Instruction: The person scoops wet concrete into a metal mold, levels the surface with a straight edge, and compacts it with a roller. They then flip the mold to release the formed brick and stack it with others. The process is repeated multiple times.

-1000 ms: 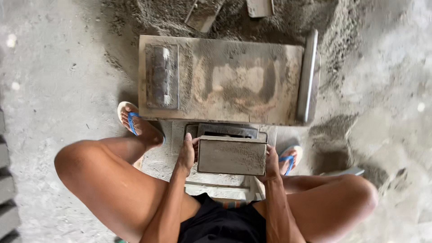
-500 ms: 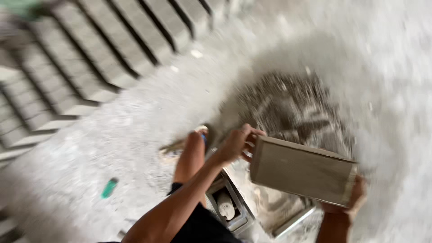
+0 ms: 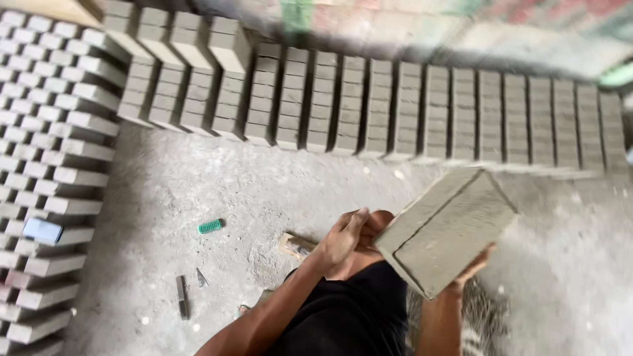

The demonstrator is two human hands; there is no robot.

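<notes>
I hold a grey rectangular block on a thin board (image 3: 448, 231) up in front of me, tilted. My left hand (image 3: 344, 238) presses its near left end, fingers together. My right hand (image 3: 469, 271) supports it from beneath at the lower right, mostly hidden by the block. My knee and black shorts show below the block.
Rows of grey bricks standing on edge (image 3: 422, 112) line the far side, and more rows (image 3: 53, 151) fill the left. On the sandy floor lie a green ribbed object (image 3: 210, 226), a small metal tool (image 3: 180, 296) and a wooden piece (image 3: 297, 246). A blue-white flat object (image 3: 42, 230) rests on the left bricks.
I have lifted the block off the mould on the ground and turned to the left with it. The view has swung from the work board to the brick rows.
</notes>
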